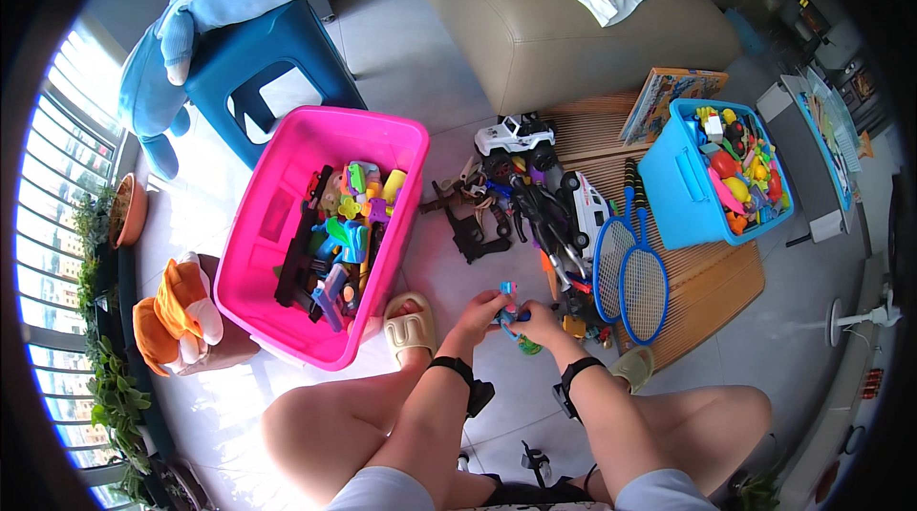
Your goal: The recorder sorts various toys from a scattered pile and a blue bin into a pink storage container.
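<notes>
My left hand (480, 316) and my right hand (539, 325) meet in front of me, both closed on a small toy (508, 289) with pink and light blue parts. Its exact kind is too small to tell, and the fingers cover much of it. A small green toy (529, 346) shows just below the hands. Beyond them on the floor lies a pile of toys with a white toy jeep (512, 135), a white toy car (589, 211), a black toy figure (548, 214) and a black toy gun (476, 242).
A pink plastic bin (322, 359) holding toys stands at left, a blue bin (663, 188) full of toys at right. Two blue rackets (644, 295) lie on a slatted wooden board (723, 296). A blue stool (208, 74) and a beige leather seat (544, 52) stand beyond.
</notes>
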`<state>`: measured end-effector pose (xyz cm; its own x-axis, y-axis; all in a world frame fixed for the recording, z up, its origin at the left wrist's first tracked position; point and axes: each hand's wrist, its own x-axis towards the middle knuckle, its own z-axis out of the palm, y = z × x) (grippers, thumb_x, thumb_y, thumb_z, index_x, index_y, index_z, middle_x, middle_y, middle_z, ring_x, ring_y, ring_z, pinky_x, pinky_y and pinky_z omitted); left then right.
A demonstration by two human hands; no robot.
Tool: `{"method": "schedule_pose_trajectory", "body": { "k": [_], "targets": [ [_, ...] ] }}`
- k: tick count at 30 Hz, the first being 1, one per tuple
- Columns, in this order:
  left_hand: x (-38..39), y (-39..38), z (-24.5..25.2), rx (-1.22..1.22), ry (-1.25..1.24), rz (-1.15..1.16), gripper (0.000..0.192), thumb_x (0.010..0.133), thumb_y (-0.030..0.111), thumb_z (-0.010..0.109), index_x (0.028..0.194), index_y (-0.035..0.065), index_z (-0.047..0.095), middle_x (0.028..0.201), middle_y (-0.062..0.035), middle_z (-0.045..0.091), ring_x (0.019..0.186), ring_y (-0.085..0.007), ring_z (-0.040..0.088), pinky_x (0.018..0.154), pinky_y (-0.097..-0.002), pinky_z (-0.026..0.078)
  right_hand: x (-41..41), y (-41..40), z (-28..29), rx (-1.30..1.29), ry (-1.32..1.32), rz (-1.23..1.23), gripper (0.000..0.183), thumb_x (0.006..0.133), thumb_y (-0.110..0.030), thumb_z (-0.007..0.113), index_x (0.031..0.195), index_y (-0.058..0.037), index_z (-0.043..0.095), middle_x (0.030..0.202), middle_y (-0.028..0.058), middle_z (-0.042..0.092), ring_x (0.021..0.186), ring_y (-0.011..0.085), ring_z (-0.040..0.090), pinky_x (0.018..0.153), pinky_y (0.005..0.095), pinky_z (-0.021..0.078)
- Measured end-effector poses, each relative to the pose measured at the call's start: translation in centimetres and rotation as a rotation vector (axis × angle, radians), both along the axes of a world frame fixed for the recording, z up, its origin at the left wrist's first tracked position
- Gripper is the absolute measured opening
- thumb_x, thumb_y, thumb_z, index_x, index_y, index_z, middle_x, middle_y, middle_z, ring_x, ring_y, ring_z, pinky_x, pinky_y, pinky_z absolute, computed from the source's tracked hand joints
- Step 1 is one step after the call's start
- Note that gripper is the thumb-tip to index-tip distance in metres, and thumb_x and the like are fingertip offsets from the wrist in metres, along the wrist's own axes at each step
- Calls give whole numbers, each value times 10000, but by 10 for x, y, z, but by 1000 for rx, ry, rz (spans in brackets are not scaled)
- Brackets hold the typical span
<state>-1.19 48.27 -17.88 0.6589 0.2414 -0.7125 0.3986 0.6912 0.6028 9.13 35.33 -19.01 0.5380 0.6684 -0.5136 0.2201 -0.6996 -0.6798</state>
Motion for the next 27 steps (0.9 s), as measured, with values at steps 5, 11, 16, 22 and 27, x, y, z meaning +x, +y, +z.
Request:
{"method": "schedule_pose_trajectory", "body": {
  "k": [5,11,16,22,27],
  "targets": [
    [12,36,66,136,-158,7,430,769,330,628,1121,101,535,1032,-31,563,961,-170,539,851,-392,440,10,38,68,198,-349,48,345,615,-218,744,826,-34,544,796,151,608,772,305,602,695,369,468],
    [-9,115,206,723,-433,-73,379,752,247,646,1052,29,570,947,-57,591,903,-146,544,813,-309,436,-2,127,160,749,-366,17,327,626,-191,732,806,-27,515,732,133,589,685,280,593,623,355,458],
    [-86,174,284,767,-78,-136,526,753,320,636,1143,-9,508,1095,-122,532,1029,-213,513,836,-352,460,-63,198,199,712,-209,215,349,664,-238,712,882,-23,544,808,132,607,764,273,604,681,363,466],
    [-191,213,231,300,30,99,456,786,283,625,1145,21,524,1218,-111,465,1154,-241,419,916,-442,421,-134,243,187,480,-451,716,387,620,-195,709,961,-50,599,889,160,625,855,324,608,737,409,488],
    [-198,221,206,265,172,-129,372,789,243,655,1072,18,566,1212,-101,455,1152,-230,417,917,-451,439,-148,250,148,297,-326,735,349,633,-217,703,938,-69,624,869,156,623,850,320,601,725,401,483]
  ]
}}
